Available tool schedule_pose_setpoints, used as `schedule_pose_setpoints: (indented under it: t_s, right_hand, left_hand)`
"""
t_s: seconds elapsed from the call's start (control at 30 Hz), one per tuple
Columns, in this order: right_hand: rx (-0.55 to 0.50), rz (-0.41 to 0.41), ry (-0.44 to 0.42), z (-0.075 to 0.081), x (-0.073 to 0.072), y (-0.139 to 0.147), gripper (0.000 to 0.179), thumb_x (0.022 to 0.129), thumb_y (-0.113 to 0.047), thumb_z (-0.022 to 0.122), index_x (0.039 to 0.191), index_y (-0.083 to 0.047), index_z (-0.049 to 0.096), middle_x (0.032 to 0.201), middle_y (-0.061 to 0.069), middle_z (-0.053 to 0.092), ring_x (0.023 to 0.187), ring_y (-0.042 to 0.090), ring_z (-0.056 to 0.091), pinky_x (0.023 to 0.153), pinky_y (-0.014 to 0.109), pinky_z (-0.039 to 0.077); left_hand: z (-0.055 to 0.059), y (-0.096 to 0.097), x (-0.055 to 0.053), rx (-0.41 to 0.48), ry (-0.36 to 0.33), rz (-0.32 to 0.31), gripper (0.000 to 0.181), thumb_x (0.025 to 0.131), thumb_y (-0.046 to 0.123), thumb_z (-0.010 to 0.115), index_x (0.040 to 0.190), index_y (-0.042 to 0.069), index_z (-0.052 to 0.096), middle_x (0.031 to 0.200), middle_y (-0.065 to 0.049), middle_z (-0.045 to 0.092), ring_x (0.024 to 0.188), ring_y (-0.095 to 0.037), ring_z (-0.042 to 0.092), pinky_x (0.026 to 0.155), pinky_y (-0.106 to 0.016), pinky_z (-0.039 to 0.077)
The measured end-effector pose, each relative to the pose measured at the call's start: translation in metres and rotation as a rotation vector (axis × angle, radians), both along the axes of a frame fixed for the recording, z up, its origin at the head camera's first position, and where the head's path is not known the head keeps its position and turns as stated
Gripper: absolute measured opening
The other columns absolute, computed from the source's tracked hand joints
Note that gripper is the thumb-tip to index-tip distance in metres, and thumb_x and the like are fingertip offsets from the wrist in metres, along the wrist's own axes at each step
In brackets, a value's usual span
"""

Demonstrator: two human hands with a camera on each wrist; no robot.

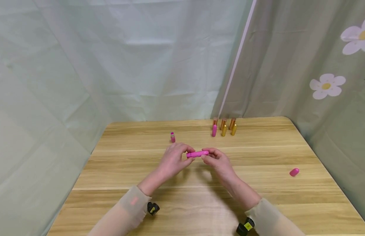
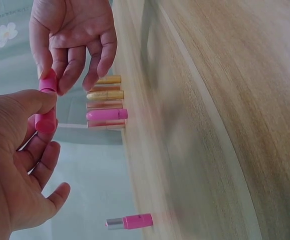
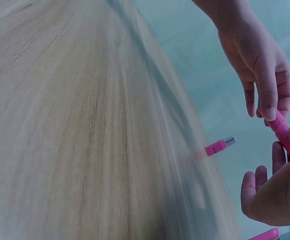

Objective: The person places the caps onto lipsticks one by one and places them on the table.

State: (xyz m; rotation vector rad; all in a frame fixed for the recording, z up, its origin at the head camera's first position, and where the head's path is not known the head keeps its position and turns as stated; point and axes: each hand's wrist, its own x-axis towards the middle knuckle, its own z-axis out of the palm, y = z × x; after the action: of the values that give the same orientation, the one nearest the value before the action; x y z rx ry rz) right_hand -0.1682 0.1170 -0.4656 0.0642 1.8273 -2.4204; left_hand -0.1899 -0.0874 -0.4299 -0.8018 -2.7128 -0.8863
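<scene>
Over the middle of the table, both hands hold a closed pink lipstick [image 1: 197, 153] level between them. My left hand [image 1: 173, 158] pinches its flat end between thumb and fingertips. The rounded cap end is pinched by my right hand [image 1: 220, 164]. In the left wrist view the lipstick [image 2: 45, 122] shows a dark seam near the right fingertips. Behind my left hand, an uncapped pink lipstick base [image 1: 173, 137] with a silver collar stands upright. A loose pink cap [image 1: 294, 172] with a rounded end is at the table's right side.
Near the back edge stand a pink lipstick [image 1: 214, 130], two gold lipsticks [image 1: 224, 130] and several copper-coloured tubes [image 1: 233, 122] behind them. A pale curtain [image 1: 158, 65] hangs behind the wooden table [image 1: 123, 173]. Black wrist cameras [image 1: 153, 208] sit at both cuffs.
</scene>
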Motion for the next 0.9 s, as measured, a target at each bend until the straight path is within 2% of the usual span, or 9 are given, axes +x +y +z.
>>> schedule_pose_setpoints:
  t_s: [0.1, 0.3, 0.5, 0.9]
  right_hand:
    - [0.021, 0.002, -0.001, -0.0015, 0.0009, 0.0006, 0.036, 0.093, -0.005, 0.073, 0.126, 0.006, 0.062, 0.102, 0.003, 0.069, 0.096, 0.015, 0.063, 0.091, 0.031, 0.053]
    - [0.039, -0.002, 0.02, -0.0053, 0.0018, 0.0019, 0.034, 0.096, -0.01, 0.07, 0.125, 0.006, 0.063, 0.109, 0.006, 0.067, 0.108, 0.027, 0.061, 0.097, 0.037, 0.053]
    - [0.024, -0.003, 0.017, -0.0055, 0.0032, 0.003, 0.034, 0.096, -0.01, 0.072, 0.125, 0.005, 0.064, 0.11, 0.006, 0.067, 0.105, 0.024, 0.063, 0.096, 0.036, 0.053]
    - [0.02, -0.003, 0.027, -0.0053, 0.0042, 0.0024, 0.031, 0.097, -0.009, 0.07, 0.123, 0.005, 0.065, 0.111, 0.008, 0.068, 0.115, 0.036, 0.059, 0.099, 0.039, 0.052]
  left_hand:
    - [0.0005, 0.0004, 0.001, -0.002, -0.003, 0.006, 0.023, 0.086, 0.021, 0.085, 0.106, 0.019, 0.075, 0.106, 0.004, 0.07, 0.102, -0.02, 0.058, 0.093, -0.044, 0.044]
    - [0.001, 0.0007, 0.0014, -0.017, 0.004, 0.001, 0.022, 0.087, 0.023, 0.084, 0.107, 0.019, 0.075, 0.107, 0.004, 0.07, 0.101, -0.018, 0.057, 0.092, -0.044, 0.044]
    - [0.0009, 0.0018, 0.0008, -0.016, 0.015, -0.016, 0.022, 0.087, 0.021, 0.084, 0.107, 0.018, 0.075, 0.108, 0.004, 0.071, 0.102, -0.019, 0.058, 0.093, -0.043, 0.044]
    - [0.0015, 0.0037, 0.0019, 0.003, 0.009, -0.022, 0.019, 0.088, 0.02, 0.083, 0.106, 0.018, 0.076, 0.105, 0.006, 0.07, 0.101, -0.018, 0.056, 0.093, -0.042, 0.043]
